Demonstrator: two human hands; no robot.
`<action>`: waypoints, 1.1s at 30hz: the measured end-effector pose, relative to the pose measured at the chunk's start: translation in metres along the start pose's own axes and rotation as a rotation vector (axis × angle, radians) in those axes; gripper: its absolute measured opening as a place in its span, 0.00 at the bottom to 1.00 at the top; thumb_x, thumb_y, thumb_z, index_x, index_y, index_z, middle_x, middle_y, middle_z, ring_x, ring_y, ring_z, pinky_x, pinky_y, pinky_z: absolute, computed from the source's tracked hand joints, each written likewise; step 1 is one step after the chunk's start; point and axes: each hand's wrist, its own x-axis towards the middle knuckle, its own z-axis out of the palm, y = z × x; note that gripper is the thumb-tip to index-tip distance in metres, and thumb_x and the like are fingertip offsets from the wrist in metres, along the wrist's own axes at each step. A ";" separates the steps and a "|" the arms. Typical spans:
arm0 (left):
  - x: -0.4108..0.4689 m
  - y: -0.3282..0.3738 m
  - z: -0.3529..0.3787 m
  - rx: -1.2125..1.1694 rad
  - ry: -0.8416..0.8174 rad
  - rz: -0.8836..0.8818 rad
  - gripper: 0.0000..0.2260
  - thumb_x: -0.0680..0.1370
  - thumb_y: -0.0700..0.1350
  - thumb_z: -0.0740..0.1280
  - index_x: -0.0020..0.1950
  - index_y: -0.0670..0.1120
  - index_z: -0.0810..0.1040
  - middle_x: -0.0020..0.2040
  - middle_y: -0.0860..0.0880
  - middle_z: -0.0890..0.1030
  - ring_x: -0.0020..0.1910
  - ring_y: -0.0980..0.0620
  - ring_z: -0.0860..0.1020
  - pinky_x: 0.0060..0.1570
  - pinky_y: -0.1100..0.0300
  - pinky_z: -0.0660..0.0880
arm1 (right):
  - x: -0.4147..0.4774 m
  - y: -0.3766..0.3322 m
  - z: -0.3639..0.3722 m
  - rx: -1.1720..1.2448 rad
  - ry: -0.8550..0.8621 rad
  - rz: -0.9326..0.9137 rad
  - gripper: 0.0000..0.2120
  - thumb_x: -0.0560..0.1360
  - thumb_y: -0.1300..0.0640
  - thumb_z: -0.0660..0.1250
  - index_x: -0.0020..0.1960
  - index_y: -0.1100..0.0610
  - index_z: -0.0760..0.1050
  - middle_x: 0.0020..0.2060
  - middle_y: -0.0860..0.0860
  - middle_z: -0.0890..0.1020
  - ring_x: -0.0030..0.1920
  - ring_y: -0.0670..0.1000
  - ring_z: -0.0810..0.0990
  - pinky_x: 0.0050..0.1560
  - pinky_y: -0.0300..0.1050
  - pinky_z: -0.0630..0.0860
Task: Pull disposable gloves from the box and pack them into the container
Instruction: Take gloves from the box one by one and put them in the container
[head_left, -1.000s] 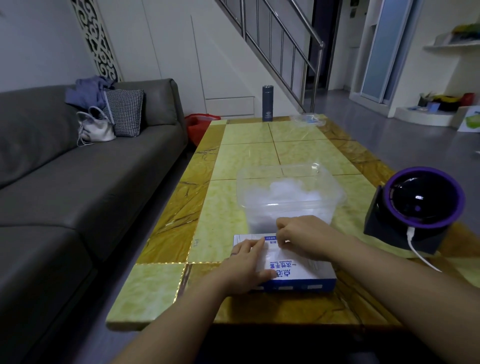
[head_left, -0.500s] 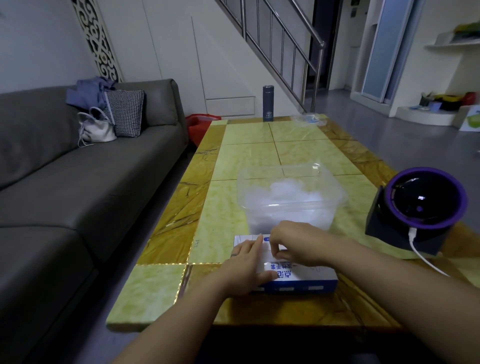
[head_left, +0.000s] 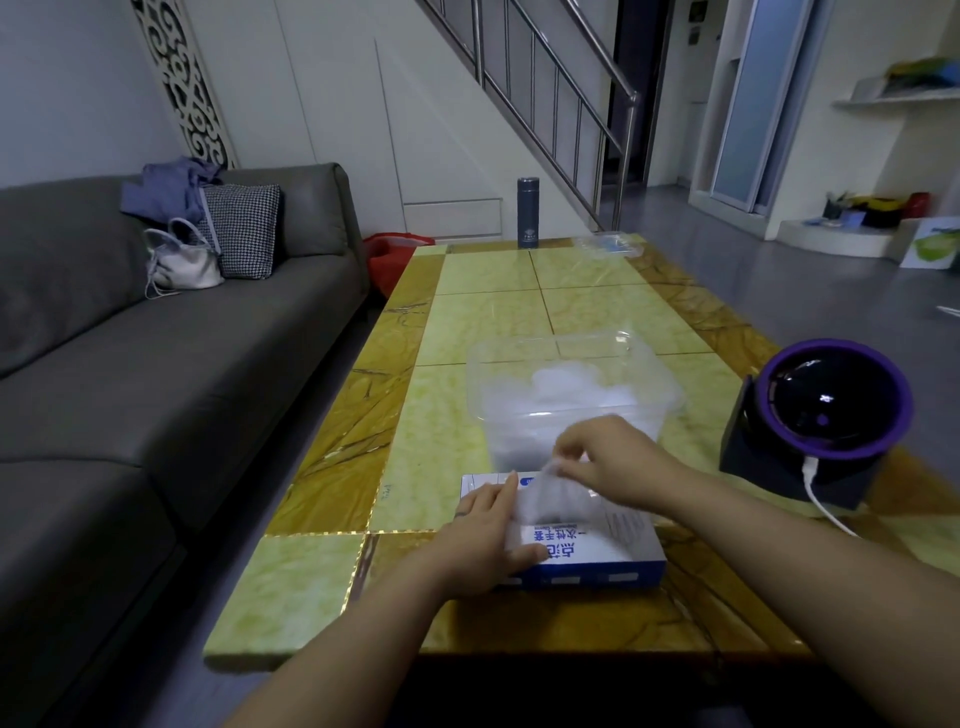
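Note:
A flat white and blue glove box (head_left: 608, 551) lies near the front edge of the table (head_left: 488, 322). My left hand (head_left: 483, 540) rests flat on the box's left end, fingers straight. My right hand (head_left: 613, 462) pinches a thin translucent glove (head_left: 550, 499) that rises out of the box's top. Just behind the box stands a clear plastic container (head_left: 571, 400) with several crumpled gloves inside.
A purple-rimmed round device (head_left: 826, 415) on a dark base, with a white cable, stands right of the container. A dark flask (head_left: 527, 212) and a clear plastic lid (head_left: 608, 244) sit at the table's far end. A grey sofa (head_left: 156, 364) runs along the left.
My right hand has lifted from the box's opening and drawn a glove partly out of it. My left hand has stayed pressed on the box.

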 end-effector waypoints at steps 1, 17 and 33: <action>0.000 -0.001 0.000 -0.005 0.009 0.002 0.40 0.78 0.59 0.62 0.78 0.48 0.40 0.77 0.50 0.49 0.76 0.48 0.46 0.74 0.49 0.52 | 0.003 -0.004 -0.010 0.065 0.070 -0.015 0.08 0.77 0.54 0.66 0.46 0.57 0.81 0.40 0.50 0.81 0.43 0.50 0.78 0.48 0.46 0.75; -0.013 0.041 -0.075 -0.993 0.129 0.073 0.22 0.71 0.64 0.66 0.59 0.54 0.76 0.58 0.52 0.80 0.57 0.57 0.79 0.58 0.59 0.72 | -0.005 -0.026 -0.078 0.124 0.100 -0.037 0.09 0.78 0.56 0.65 0.54 0.56 0.81 0.50 0.49 0.82 0.52 0.47 0.78 0.49 0.39 0.71; -0.017 0.050 -0.116 -1.037 -0.049 0.123 0.28 0.68 0.51 0.74 0.65 0.45 0.71 0.65 0.49 0.73 0.63 0.53 0.72 0.65 0.48 0.69 | 0.002 -0.002 -0.078 0.499 0.082 0.227 0.04 0.77 0.56 0.67 0.45 0.53 0.80 0.40 0.48 0.83 0.38 0.45 0.79 0.35 0.34 0.73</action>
